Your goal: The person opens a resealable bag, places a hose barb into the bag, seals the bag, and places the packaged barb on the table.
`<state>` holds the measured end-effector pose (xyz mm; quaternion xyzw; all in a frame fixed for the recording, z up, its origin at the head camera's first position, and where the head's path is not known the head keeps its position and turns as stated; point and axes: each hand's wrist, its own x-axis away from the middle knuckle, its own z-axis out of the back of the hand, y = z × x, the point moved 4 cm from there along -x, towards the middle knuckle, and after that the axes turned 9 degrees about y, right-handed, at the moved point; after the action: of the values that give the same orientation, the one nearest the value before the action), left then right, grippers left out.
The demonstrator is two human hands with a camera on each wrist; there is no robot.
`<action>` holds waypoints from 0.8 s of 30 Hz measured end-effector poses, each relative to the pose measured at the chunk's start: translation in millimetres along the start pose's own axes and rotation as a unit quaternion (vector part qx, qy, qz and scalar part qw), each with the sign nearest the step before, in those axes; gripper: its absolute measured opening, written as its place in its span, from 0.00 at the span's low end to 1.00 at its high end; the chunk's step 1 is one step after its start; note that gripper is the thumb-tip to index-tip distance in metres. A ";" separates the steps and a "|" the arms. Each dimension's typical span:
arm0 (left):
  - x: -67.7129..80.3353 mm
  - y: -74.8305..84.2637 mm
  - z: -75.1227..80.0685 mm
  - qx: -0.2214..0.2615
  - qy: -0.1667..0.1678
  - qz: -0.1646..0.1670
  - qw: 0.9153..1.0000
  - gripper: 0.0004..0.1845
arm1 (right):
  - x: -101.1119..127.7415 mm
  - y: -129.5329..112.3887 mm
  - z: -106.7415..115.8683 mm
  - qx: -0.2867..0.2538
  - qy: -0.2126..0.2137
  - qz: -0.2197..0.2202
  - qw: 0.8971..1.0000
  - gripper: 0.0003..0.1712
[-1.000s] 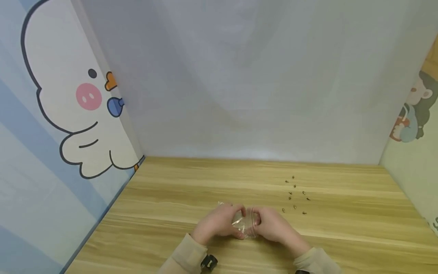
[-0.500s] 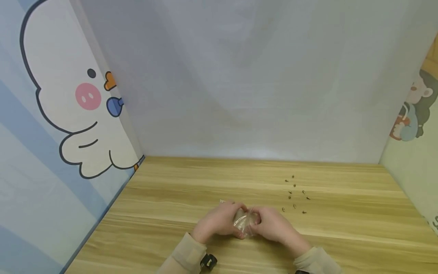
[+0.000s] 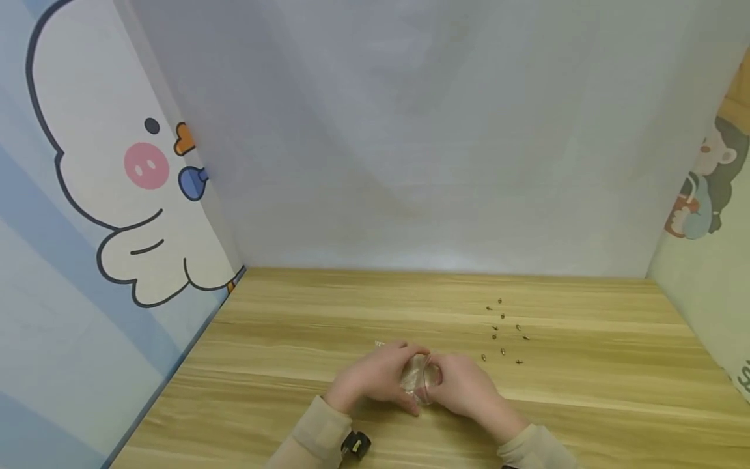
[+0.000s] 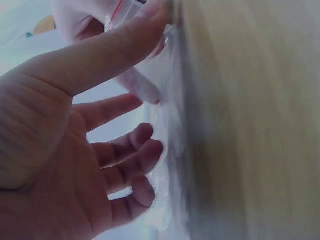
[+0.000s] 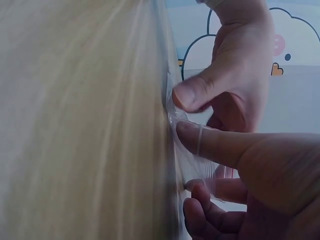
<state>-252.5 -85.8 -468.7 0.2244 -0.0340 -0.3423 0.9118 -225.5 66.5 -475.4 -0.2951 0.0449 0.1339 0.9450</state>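
A clear plastic zip bag [image 3: 415,374] with a red line at its mouth lies between both hands, low on the tabletop. My left hand [image 3: 377,376] arches around its left side. In the left wrist view the fingers [image 4: 132,155] are spread and loosely bent beside the film, and the thumb [image 4: 107,57] stretches along the bag toward its mouth. My right hand [image 3: 465,385] grips the bag at its mouth. Through the film, the right wrist view shows the right thumb [image 5: 220,142] tip under the rim, with other fingers [image 5: 200,215] curled near the bag's side. Its contents are hidden.
Several small metal screw-like pieces [image 3: 502,352] are scattered on the wood-grain table [image 3: 305,306], beyond and right of the hands. A pale back wall [image 3: 433,150] and printed side panels [image 3: 88,163] enclose the table. A black wrist strap part [image 3: 356,444] sits by the left sleeve.
The bag's mouth has changed shape around the right fingers and looks more rounded. The left thumb has shifted slightly toward me. The scattered metal pieces have stayed in place.
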 end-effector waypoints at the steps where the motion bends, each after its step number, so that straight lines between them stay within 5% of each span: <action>1: -0.6 0.6 -0.2 -0.004 0.004 -0.004 1.000 0.52 | -0.1 0.0 -0.3 0.004 0.000 0.000 1.000 0.26; 11: -3.2 -2.4 -4.2 0.048 0.002 0.008 0.999 0.47 | -1.5 0.2 -0.1 0.005 0.014 0.016 1.000 0.19; 17: -4.3 -4.8 -5.2 0.053 -0.006 0.013 0.998 0.47 | -2.5 -0.2 -0.4 -0.007 0.005 0.020 1.000 0.28; 24: -3.4 -6.0 -6.2 0.059 -0.010 0.021 0.998 0.48 | -1.8 -0.7 -1.6 -0.022 -0.010 0.022 0.999 0.15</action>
<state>-257.4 -85.3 -476.5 0.2738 -0.0675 -0.3227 0.9035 -227.0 64.7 -476.0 -0.3131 0.0394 0.1588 0.9355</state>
